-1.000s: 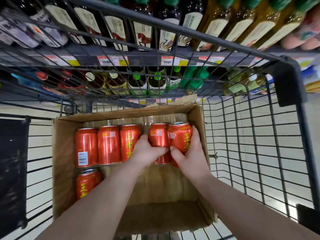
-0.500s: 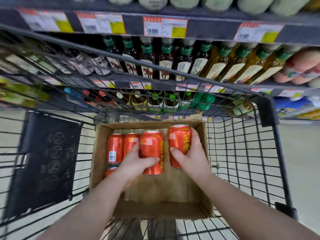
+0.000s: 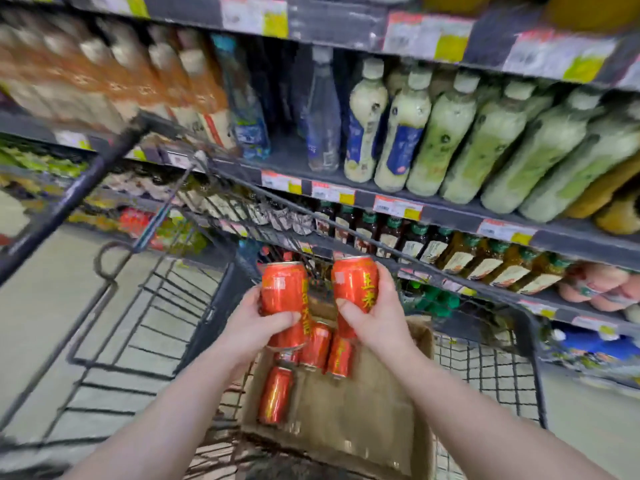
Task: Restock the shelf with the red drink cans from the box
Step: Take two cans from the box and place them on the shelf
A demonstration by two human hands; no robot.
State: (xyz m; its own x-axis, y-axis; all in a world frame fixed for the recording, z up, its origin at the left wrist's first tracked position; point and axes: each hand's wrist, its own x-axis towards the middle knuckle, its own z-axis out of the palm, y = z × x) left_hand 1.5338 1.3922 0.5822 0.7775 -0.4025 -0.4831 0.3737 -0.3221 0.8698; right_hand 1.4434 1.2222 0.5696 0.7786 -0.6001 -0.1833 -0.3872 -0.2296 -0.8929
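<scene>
Head camera, the only view: the person stands over a wire cart (image 3: pixel 530 358) with both arms stretched forward. The left hand (image 3: pixel 256 327) has its fingers curled round one red can (image 3: pixel 282 289), thumb across the front. The right hand (image 3: pixel 377 320) wraps a second red can (image 3: pixel 353 282) the same way. Both are upright, side by side but apart, held above the cardboard box (image 3: pixel 363 427) that sits in the cart, and short of the shelf (image 3: pixel 450 209) beyond. The picture is blurred, so I can't tell which slot on the shelving is meant for them. Down in the box I count at least four more cans (image 3: pixel 275 394) lying on their sides, one of them apart and nearer the person; the hands may hide others. I'd judge this is the middle of a round: two cans picked out, neither placed yet, and a couple more loads waiting in the box.
</scene>
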